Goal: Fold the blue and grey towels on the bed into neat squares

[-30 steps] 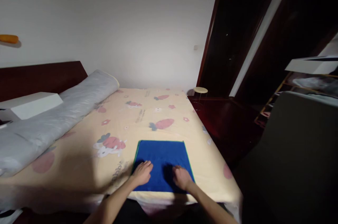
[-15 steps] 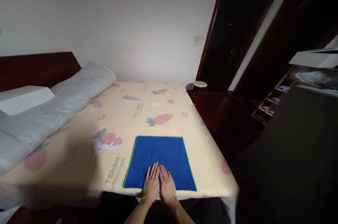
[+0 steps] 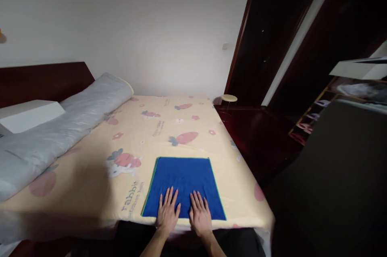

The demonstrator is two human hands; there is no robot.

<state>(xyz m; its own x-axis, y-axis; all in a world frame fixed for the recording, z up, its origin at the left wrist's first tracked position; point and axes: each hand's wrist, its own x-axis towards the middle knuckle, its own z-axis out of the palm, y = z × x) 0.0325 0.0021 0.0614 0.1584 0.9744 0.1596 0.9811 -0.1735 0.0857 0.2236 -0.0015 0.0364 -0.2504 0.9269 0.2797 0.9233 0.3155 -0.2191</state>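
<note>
A blue cloth [image 3: 184, 174] with green edging lies folded and flat near the front edge of the bed. My left hand [image 3: 168, 212] rests palm down on its near left part, fingers spread. Beside it, a short gap away, my right hand [image 3: 200, 213] lies flat on the near right part with fingers stretched forward. Neither hand grips anything. The bed sheet [image 3: 160, 144] beneath is cream with strawberry and rabbit prints.
A rolled grey quilt [image 3: 81, 120] lies along the left side, with a white box [image 3: 33, 115] by the dark headboard [image 3: 45, 81]. A round stool [image 3: 229, 98] stands beyond the bed. To the right are a dark panel [image 3: 332, 176] and a shelf rack [image 3: 314, 111].
My hands went from curled and apart on the cloth to flat and side by side, then moved slightly apart with fingers spread. The cloth stays in the same place on the bed.
</note>
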